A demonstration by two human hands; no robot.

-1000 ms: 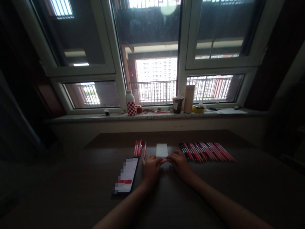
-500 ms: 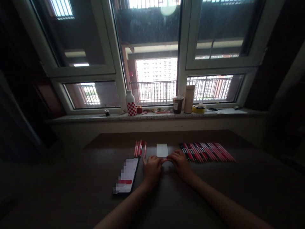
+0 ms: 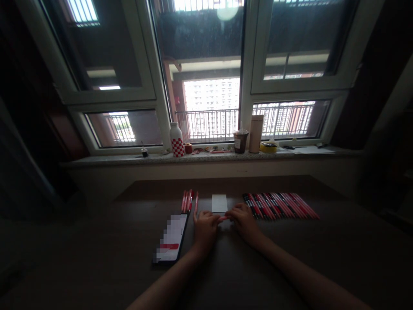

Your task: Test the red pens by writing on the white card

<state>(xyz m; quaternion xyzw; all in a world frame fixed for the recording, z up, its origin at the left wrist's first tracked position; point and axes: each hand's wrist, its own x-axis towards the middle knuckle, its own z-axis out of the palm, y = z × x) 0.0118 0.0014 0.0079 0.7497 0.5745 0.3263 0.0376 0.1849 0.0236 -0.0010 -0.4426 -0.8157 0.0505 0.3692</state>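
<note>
Between my hands lies a short visible stretch of a slim pink pen, held crosswise just in front of a pale square of paper. The fingers of my left hand are closed on its left end, and those of my right hand on its right end. My fingers hide both ends. Beyond my left hand lie a single pink pen and a small group of red and pink pens. Past my right hand, a long row of red, pink and black pens lies side by side.
A phone with a lit screen lies left of my left hand on the dark table. Along the windowsill stand a checkered bottle, a drink cup, a tall tan container and a yellow roll.
The pink pen between my hands looks slightly more tilted, and my right fingers have shifted a little. Everything else stays in place.
</note>
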